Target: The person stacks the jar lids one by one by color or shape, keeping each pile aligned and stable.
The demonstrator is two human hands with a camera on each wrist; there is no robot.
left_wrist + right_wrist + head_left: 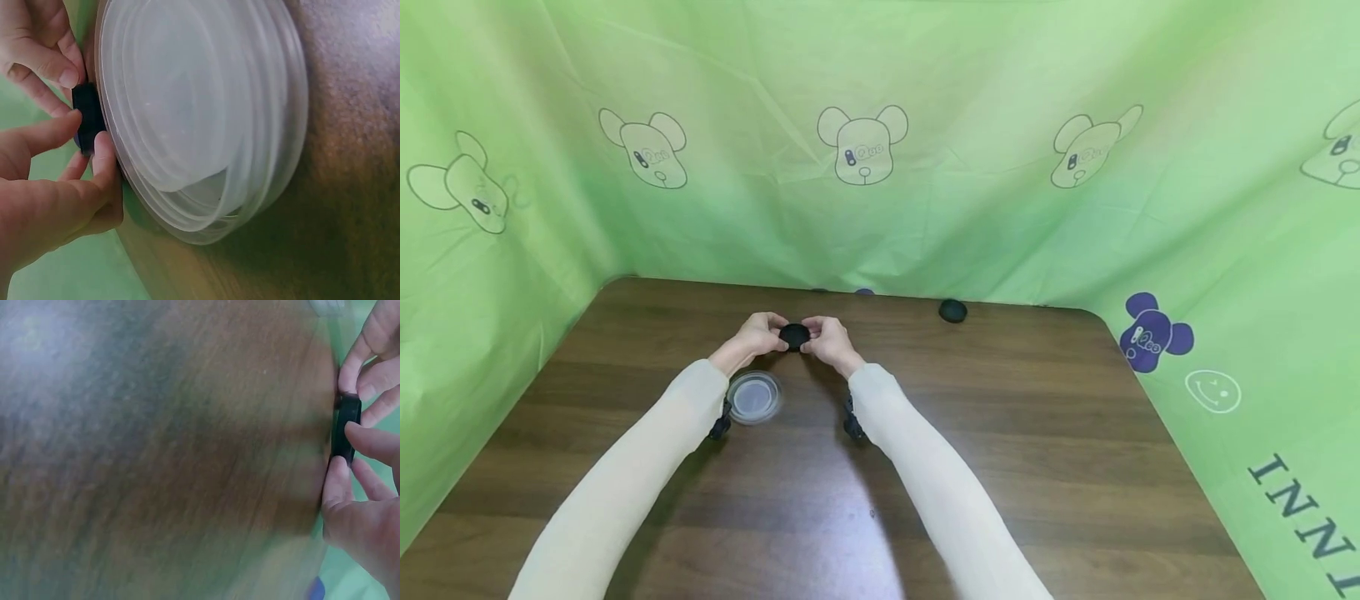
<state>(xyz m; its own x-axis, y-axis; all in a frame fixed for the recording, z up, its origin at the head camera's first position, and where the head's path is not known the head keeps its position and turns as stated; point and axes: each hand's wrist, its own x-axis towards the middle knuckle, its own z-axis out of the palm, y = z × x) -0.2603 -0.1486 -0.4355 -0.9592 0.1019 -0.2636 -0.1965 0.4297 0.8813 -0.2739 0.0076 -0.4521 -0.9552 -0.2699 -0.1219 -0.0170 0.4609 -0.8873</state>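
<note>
A small black round disc [794, 337] is held between my two hands near the far side of the table. My left hand [760, 335] pinches its left edge with thumb and fingers. On the opposite edge, my right hand [829, 340] pinches it too. Both wrist views show the disc [89, 119] edge-on, with fingertips at either end. Close to my left wrist stands a translucent round plastic container [754, 397], which fills much of the left wrist view. What exactly the disc is cannot be made out.
A second black round piece [952, 311] lies at the table's back edge, right of my hands. The wooden table [1000, 483] has rounded far corners. Green printed cloth [865, 225] hangs behind it and along both sides.
</note>
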